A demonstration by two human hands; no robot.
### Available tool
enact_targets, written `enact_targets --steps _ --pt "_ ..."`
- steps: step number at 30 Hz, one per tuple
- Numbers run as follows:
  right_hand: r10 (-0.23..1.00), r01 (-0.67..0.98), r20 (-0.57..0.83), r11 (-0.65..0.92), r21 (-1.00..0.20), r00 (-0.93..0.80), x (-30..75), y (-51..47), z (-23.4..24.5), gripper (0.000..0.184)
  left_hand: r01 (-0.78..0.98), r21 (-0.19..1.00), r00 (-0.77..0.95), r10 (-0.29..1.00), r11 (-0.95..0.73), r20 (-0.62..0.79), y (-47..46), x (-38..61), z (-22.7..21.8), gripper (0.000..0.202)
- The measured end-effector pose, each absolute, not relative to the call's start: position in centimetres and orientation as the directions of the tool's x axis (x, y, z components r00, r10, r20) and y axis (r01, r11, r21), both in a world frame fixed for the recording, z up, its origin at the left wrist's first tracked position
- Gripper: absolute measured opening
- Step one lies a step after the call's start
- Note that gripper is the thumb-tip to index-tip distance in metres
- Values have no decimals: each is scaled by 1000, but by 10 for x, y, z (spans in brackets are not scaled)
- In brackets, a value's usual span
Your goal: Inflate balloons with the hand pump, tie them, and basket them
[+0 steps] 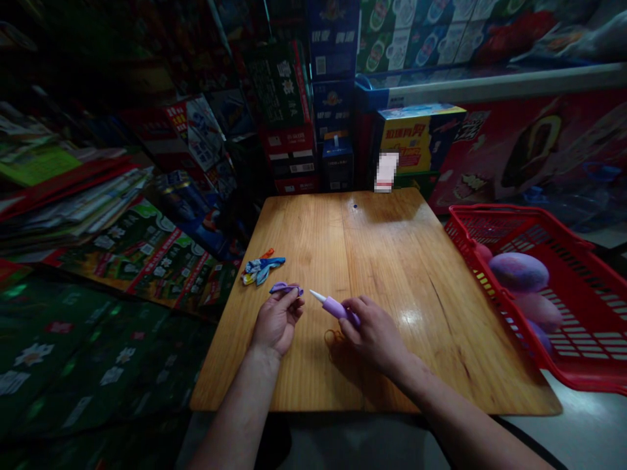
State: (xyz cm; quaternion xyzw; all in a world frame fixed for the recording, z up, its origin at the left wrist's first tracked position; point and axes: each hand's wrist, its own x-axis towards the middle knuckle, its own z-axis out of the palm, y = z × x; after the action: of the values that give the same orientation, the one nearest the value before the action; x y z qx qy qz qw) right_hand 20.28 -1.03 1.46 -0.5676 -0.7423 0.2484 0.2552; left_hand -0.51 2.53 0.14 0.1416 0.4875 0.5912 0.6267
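Between the thumb and fingers of my left hand [279, 320] is a limp purple balloon [284, 288], its neck end turned toward the right. My right hand [375, 331] is wrapped round a lilac balloon pump [336, 307] with a white pointed nozzle. The nozzle tip points at the balloon's neck and appears a little apart from it. Left of my hands, a small heap of uninflated balloons [264, 269] in blue, white, yellow and orange lies on the wooden table [318, 228]. Thin tan rubber bands or string [334, 336] lie partly hidden beside my right hand.
A red plastic basket [573, 365] at the right holds several inflated balloons [519, 272]. Stacked green cartons [98, 352] crowd the left side. A yellow and blue box [409, 140] and a blurred white card [386, 171] stand at the far edge.
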Motion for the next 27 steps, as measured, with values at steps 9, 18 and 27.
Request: enact_targets --steps 9,18,27 --pt "962 695 134 265 -669 -238 201 -11 14 16 -540 801 -157 903 260 -399 22 -5 -2 33" --pt "960 678 122 265 -686 -252 199 -11 16 19 -499 812 -100 910 303 -402 17 0 -3 37" --pt "950 573 85 250 -781 -300 195 -10 17 23 -546 766 -51 899 339 -434 15 4 -3 39"
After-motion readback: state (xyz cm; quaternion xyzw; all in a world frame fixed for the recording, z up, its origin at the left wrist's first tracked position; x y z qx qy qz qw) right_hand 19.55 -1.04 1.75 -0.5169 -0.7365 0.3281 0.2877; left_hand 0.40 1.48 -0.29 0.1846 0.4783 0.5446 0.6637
